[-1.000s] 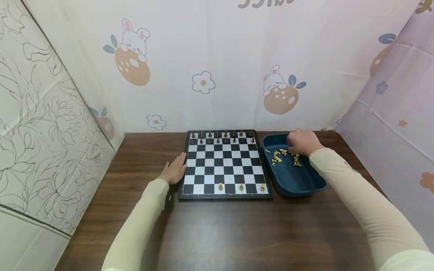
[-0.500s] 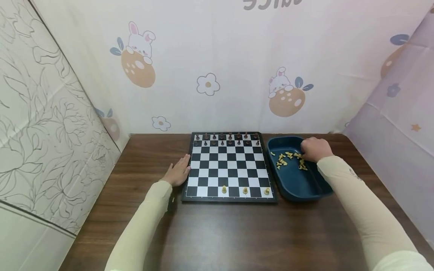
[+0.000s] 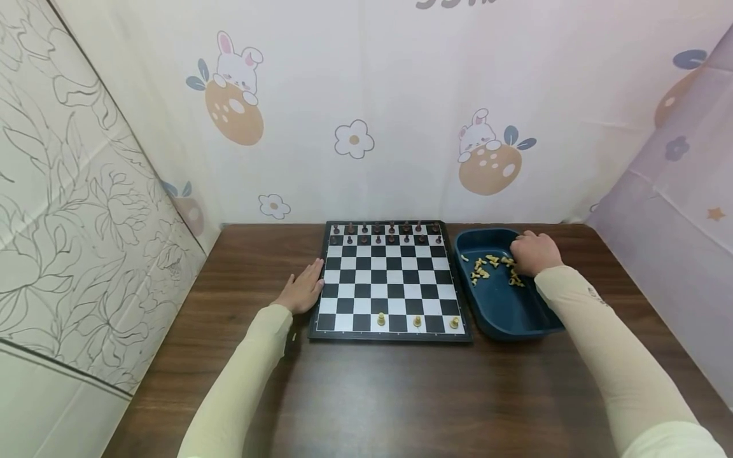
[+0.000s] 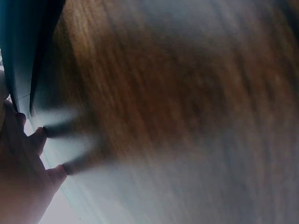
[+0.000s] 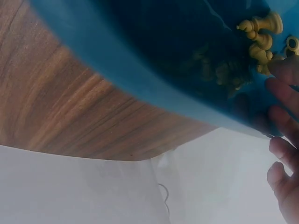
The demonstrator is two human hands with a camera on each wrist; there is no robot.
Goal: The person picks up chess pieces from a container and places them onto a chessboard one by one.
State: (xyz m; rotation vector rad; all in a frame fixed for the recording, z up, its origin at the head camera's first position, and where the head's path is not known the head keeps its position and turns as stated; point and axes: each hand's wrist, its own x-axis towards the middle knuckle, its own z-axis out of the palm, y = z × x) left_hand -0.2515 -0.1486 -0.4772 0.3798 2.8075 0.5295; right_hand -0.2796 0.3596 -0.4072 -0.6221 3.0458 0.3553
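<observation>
My left hand [image 3: 301, 289] lies with its fingers extended along the left edge of the chessboard [image 3: 386, 277], palm down. At the back of the tray [image 3: 509, 312], my right hand [image 3: 537, 253] reaches down among loose yellow chess pieces [image 3: 480, 270]. The right wrist view shows its separated, slightly bent fingers [image 5: 282, 119] beside a pile of those pieces [image 5: 261, 42]; no piece is seen gripped. Three yellow pawns stand on the near side of the board: one near the middle [image 3: 381, 319], another further right [image 3: 417, 322], the last by the right corner [image 3: 454, 323].
Dark chess pieces [image 3: 391, 240] fill the two far rows of the board. The blue tray stands just right of the board on the brown wooden table [image 3: 366, 394]. A printed curtain [image 3: 401, 127] hangs behind the table's back edge.
The right hand has gone lower into the tray and slightly toward its right side. The left hand has stayed on the board's edge. The head view has shifted a little.
</observation>
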